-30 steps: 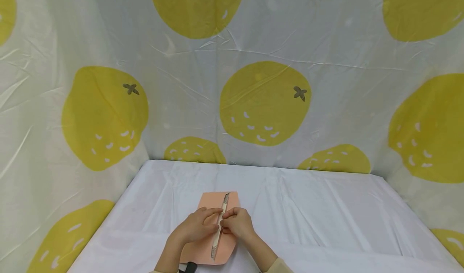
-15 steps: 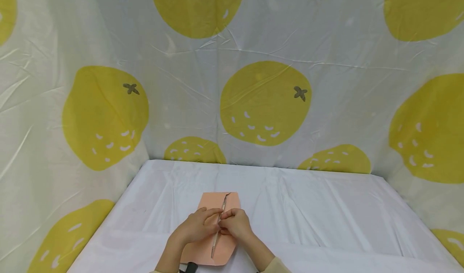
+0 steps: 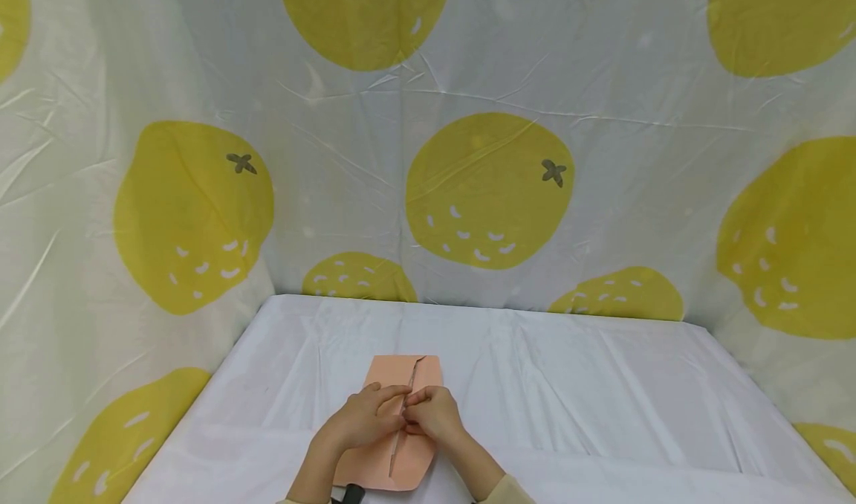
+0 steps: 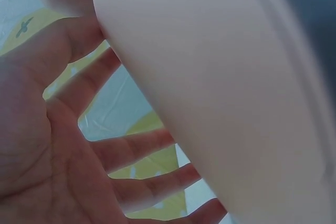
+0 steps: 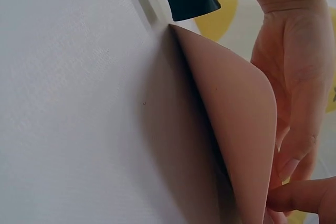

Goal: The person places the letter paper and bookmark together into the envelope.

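Note:
A pink folded paper (image 3: pixel 381 458) lies on the white cloth in front of me, a narrow slit running lengthwise between its two folded sides. My left hand (image 3: pixel 364 418) rests on its left part, index finger and thumb apart at the slit. In the left wrist view, the left fingers (image 4: pixel 131 148) reach straight to the edge of the curved paper (image 4: pixel 199 87). Thumb and forefinger of my right hand (image 3: pixel 435 416) pinch the right side's edge at the slit. In the right wrist view, the paper (image 5: pixel 239 103) bulges up off the cloth, partly hiding the left hand (image 5: pixel 302 72).
The white cloth (image 3: pixel 602 407) covers the table around the paper. A curtain (image 3: pixel 348 192) with yellow lemon prints stands at the back and sides. A black device (image 3: pixel 352 493) sits by my left wrist.
The gap between the paper's two sides has narrowed; the pale strip with grey patterned ends inside it is now almost covered. The right hand has shifted slightly left; the left hand stays in place.

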{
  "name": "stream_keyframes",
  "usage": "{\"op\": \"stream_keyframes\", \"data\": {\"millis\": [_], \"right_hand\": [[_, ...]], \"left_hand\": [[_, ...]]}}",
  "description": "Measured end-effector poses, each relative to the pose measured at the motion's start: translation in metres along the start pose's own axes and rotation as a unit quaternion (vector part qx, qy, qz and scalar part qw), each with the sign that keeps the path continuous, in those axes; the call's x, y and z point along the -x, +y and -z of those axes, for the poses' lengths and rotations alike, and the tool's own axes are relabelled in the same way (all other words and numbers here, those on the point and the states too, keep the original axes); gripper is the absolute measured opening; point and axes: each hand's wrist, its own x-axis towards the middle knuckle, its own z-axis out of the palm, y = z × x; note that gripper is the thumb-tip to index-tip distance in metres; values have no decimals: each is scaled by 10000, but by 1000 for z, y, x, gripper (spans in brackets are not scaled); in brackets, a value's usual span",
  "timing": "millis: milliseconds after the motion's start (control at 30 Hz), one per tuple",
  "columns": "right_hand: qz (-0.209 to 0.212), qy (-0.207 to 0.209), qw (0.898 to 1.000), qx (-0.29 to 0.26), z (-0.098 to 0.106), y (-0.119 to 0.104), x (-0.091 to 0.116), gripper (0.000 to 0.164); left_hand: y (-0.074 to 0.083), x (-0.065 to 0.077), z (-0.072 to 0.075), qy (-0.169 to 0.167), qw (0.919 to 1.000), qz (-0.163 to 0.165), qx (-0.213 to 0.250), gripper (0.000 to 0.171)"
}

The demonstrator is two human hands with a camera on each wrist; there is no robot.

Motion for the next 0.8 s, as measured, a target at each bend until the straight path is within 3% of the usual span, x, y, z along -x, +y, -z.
{"op": "stream_keyframes", "data": {"millis": [333,467,633,800], "right_hand": [[169,253,9992,278,11,-3,13,6],[277,202,9987,365,22,-7,20,7],[356,123,9982,468,33,-13,28,6],[425,100,9968,666,48,-16,35,8]], "left_hand": [[3,-5,-11,74,9985,142,-523,45],[4,-6,-14,112,9959,439,-782,46],[-2,-3,-11,193,9899,847,-1122,45],[-10,2,-4,216,9873,920,-1275,46]]}}
